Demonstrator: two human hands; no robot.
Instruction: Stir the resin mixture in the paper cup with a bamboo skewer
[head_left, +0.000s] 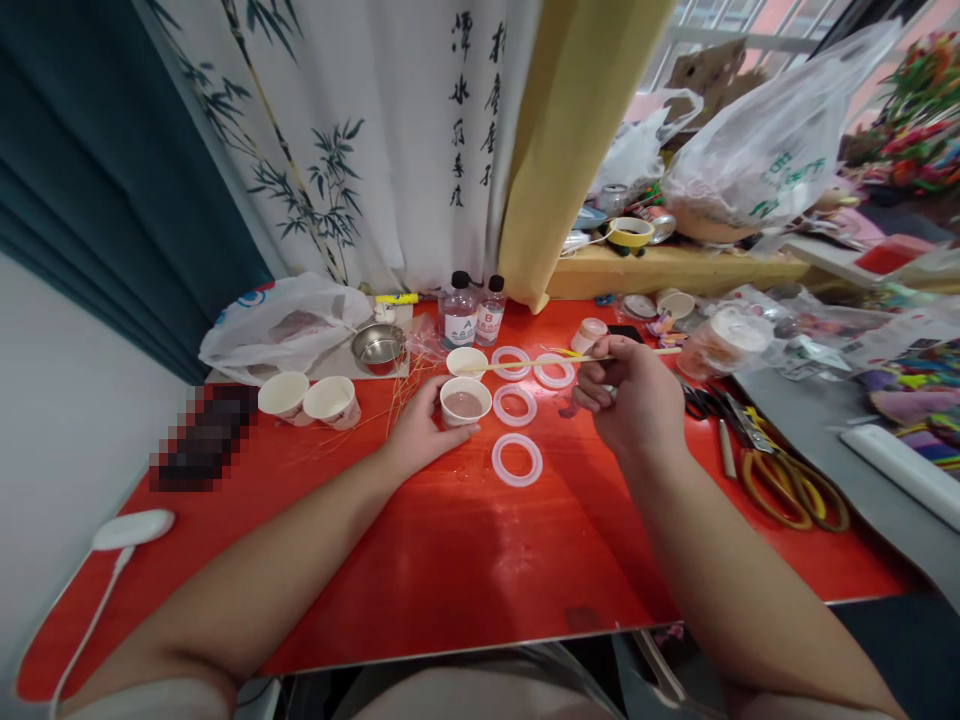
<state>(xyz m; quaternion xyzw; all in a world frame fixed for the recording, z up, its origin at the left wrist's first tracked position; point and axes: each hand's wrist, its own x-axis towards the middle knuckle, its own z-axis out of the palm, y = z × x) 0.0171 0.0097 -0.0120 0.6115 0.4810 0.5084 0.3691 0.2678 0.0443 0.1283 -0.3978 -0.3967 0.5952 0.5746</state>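
My left hand (pixel 421 426) wraps around a small paper cup (pixel 465 401) filled with a brownish-pink liquid, on the red table (pixel 450 560). My right hand (pixel 628 392) is closed in a pinch on a thin wooden stick (pixel 540 362) that points left over a second paper cup (pixel 466 361). Several white ring-shaped moulds lie between my hands; the nearest ring mould (pixel 517 459) is just right of the held cup. Two small bottles labelled A (pixel 459 312) and B (pixel 490 312) stand behind the cups.
Two empty paper cups (pixel 309 397) and a metal bowl (pixel 378 346) sit at the back left beside a plastic bag (pixel 281 322). Scissors and pliers (pixel 780 470) lie to the right. A white mouse-like device (pixel 133 528) rests at the left edge. Clutter fills the right shelf.
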